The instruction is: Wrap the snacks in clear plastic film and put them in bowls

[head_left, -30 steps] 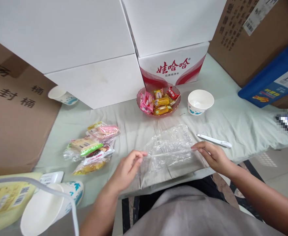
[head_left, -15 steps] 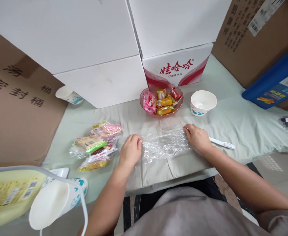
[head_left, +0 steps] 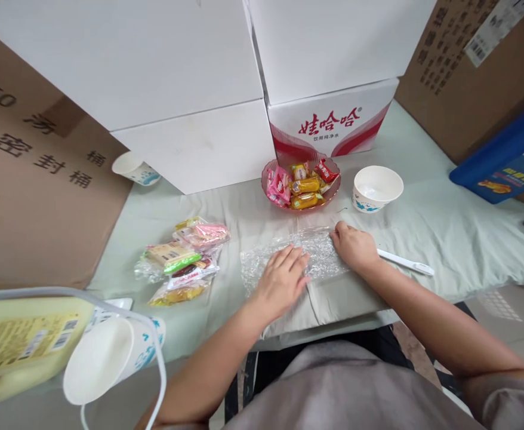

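Observation:
A clear crinkled plastic bag (head_left: pixel 320 251) lies folded flat on the pale green cloth in front of me. My left hand (head_left: pixel 284 279) rests palm down on its middle, fingers spread. At the bag's right end, my right hand (head_left: pixel 354 246) presses on the plastic with curled fingers. Just beyond the bag stands a pink glass bowl (head_left: pixel 301 183) filled with wrapped candies.
A white paper bowl (head_left: pixel 377 187) stands right of the candy bowl, a white pen (head_left: pixel 407 261) by my right wrist. Bagged snack packets (head_left: pixel 181 260) lie at left. White boxes (head_left: pixel 190 89) and brown cartons wall the back. Paper cups (head_left: pixel 110 358) and a yellow package sit near left.
The bag, earlier held stretched between both hands, now lies folded on the cloth. My left hand slid right onto its middle and flattened; my right hand stayed at the right end.

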